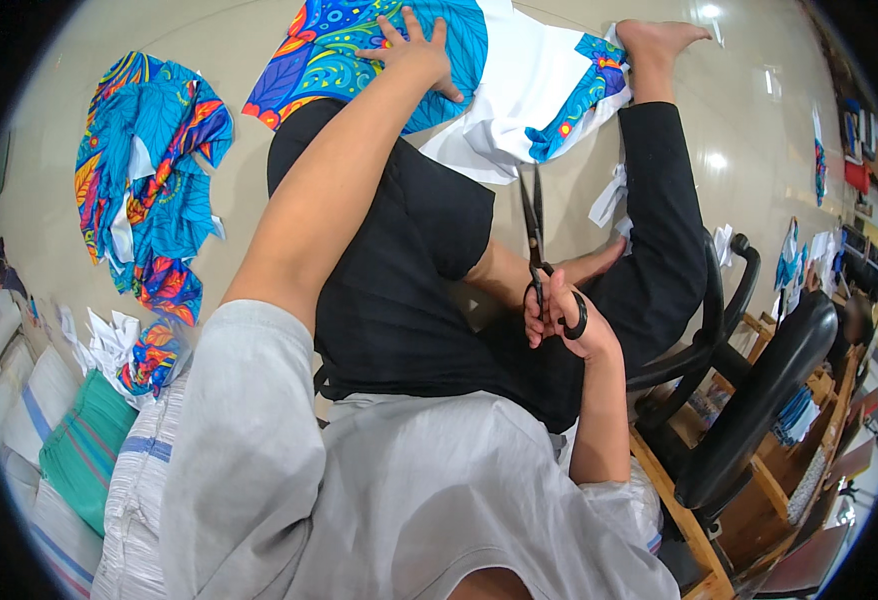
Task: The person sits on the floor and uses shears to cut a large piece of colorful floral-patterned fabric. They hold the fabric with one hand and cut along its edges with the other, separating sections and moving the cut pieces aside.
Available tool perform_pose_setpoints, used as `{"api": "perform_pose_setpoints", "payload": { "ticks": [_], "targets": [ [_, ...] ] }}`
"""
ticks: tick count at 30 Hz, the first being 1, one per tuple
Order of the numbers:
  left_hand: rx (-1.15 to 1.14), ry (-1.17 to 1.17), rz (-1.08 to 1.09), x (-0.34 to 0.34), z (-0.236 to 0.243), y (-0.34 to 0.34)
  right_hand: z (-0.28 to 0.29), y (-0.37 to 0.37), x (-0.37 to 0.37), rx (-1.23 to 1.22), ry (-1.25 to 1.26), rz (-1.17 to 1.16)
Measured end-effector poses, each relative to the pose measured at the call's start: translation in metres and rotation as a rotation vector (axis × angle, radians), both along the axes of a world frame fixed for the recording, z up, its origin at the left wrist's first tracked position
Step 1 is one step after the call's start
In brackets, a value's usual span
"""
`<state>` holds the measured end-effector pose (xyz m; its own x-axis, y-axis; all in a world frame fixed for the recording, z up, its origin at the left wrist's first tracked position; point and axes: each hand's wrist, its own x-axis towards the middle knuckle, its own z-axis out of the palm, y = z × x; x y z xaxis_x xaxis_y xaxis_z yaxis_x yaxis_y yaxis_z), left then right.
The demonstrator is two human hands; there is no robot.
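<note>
My left hand (pixel 415 58) lies with fingers spread on a brightly printed blue fabric piece (pixel 334 60) on the floor. White fabric (pixel 524 70) adjoins it on the right, with a smaller printed section (pixel 577 108) beside my bare foot. In my right hand (pixel 571 318) is a pair of black-handled scissors (pixel 533 220), held by the finger loops over my lap. Their long blades point away from me toward the white fabric's near edge and look slightly apart.
A heap of cut printed fabric (pixel 174 190) rests on the tiled floor at left. White scraps (pixel 109 345) lie near woven sacks (pixel 79 440). A white strip (pixel 609 197) is beside my right leg. At right stand a black chair (pixel 759 400) and wooden frames (pixel 769 485).
</note>
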<state>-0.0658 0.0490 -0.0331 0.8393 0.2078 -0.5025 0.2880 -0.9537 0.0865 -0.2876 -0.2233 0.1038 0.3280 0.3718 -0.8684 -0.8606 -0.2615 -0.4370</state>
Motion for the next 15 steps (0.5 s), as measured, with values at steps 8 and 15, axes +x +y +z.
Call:
{"api": "perform_pose_setpoints", "payload": {
  "ticks": [8, 15],
  "targets": [
    [-0.015, -0.006, -0.036, -0.005, 0.006, 0.000, -0.045, 0.028, 0.042, -0.061, -0.020, -0.089],
    [-0.075, -0.084, -0.091, -0.014, 0.014, -0.020, -0.064, 0.012, 0.052, -0.139, -0.041, -0.318]
  ]
}}
